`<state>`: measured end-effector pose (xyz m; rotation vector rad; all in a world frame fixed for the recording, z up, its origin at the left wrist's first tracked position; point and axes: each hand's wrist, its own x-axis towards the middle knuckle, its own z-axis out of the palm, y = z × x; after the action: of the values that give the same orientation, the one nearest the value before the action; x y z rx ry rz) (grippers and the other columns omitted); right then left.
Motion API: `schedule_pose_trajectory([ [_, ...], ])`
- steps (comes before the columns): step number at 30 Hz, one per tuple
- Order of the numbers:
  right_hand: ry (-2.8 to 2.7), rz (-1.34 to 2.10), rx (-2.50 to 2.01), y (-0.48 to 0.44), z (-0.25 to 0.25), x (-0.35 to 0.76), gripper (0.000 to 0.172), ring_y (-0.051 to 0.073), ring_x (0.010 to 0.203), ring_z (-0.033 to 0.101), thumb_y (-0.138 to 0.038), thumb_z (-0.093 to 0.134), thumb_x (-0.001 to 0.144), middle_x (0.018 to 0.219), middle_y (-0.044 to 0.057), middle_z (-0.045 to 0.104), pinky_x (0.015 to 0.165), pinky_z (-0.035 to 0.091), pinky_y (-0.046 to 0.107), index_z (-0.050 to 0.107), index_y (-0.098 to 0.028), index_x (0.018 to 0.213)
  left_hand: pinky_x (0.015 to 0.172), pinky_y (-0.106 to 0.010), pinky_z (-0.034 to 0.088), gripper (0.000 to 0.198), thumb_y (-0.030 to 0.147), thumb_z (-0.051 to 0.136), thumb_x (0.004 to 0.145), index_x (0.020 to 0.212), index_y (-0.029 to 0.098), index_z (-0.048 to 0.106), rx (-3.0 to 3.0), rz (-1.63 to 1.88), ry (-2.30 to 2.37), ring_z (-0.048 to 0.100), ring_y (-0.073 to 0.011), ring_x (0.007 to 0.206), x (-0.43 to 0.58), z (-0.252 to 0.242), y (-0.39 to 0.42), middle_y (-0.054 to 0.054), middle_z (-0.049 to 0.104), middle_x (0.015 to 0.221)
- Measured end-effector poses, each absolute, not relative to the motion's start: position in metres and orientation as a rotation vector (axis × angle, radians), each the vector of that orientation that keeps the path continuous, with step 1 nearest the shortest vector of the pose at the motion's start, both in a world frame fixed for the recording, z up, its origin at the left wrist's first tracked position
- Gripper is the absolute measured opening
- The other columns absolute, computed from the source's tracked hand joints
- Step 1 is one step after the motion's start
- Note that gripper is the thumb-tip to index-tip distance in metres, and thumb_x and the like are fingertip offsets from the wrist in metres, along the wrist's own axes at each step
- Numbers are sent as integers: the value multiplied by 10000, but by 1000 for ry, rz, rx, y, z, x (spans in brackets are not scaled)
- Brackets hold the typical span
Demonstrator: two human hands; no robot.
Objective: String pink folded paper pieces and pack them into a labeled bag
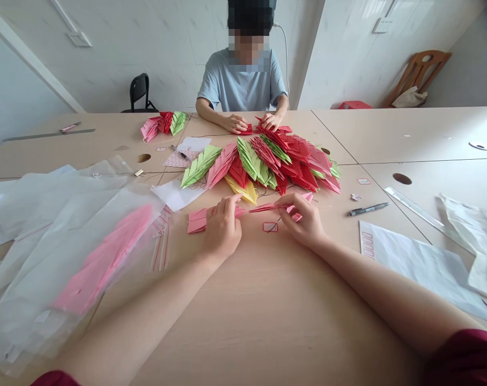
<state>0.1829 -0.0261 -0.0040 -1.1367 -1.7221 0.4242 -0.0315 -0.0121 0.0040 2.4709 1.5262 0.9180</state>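
The bench (pixel 267 327) runs up from the bottom of the frame, and both forearms reach across it from the lower corners, with maroon sleeves at the edges. Left of centre, the left hand (pixel 223 228) is clenched in a firm grip on a pink folded stack (pixel 199 220), which sticks out to the left of the fingers. The right hand (pixel 303 220) grasps a slim red-and-pink strip (pixel 267 207) between its fingers and thumb, and the strip's narrow end points toward the left hand, just apart from it. A small red-edged tag (pixel 270 227) lies on the bench just below the strip.

At lower left, a clear plastic bag (pixel 30 321) holds a long pink paper piece (pixel 102 257). To the right lie a pen (pixel 362 209), a clear ruler (pixel 412 206) and a white sheet (pixel 416 268).

Just beyond the hands, a large heap of folded paper leaves (pixel 259 163) in red, pink, green and yellow fills the centre of the frame. On its far side sits a co-worker (pixel 243 88) in a pale blue T-shirt, whose hands (pixel 235 124) touch red paper at the heap's far edge. A smaller pile of folded leaves (pixel 163 124) lies at upper left.
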Motion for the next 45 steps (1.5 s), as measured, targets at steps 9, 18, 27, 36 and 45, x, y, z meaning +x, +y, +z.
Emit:
schedule_pose_trajectory([
  [9, -1701, 389, -1034, -27, -5, 182, 165, 177, 881, 609, -129, 497, 806, 992, 57, 622, 617, 525, 282, 582, -229, 907, 905, -398, 356, 560, 0, 405, 724, 1241, 210, 455, 2436, 964, 1585, 558, -247, 1092, -31, 8, -16, -73, 598, 1180],
  [18, -1839, 323, -871, -29, 5, 184, 129, 198, 924, 595, -119, 465, 845, 976, 77, 597, 803, 495, 363, 538, -219, 884, 896, -404, 358, 141, 289, 512, 889, 977, 207, 586, 2464, 982, 1481, 568, -238, 963, -32, 9, -16, -51, 652, 992],
  [27, -1819, 93, -842, -23, -9, 177, 173, 183, 852, 597, -57, 485, 859, 836, 34, 575, 724, 508, 341, 495, -230, 869, 777, -250, 471, 124, 257, 617, 870, 973, 195, 649, 2341, 1288, 1085, 605, -130, 797, -33, 7, -8, -25, 679, 923],
  [36, -1929, -25, -868, -27, -4, 179, 201, 203, 1003, 576, -94, 556, 880, 1077, 70, 573, 865, 480, 403, 591, -247, 1006, 722, -222, 517, 152, 165, 625, 854, 956, 212, 727, 2325, 1290, 980, 674, -128, 799, -36, 2, -5, -12, 741, 901],
  [45, -1994, -92, -875, -23, -7, 180, 106, 188, 906, 557, -141, 606, 872, 941, 57, 603, 801, 454, 356, 636, -229, 924, 803, -226, 554, 292, 121, 623, 853, 1104, 253, 693, 2481, 1282, 779, 700, -132, 892, -39, -4, -1, -2, 737, 1024],
])
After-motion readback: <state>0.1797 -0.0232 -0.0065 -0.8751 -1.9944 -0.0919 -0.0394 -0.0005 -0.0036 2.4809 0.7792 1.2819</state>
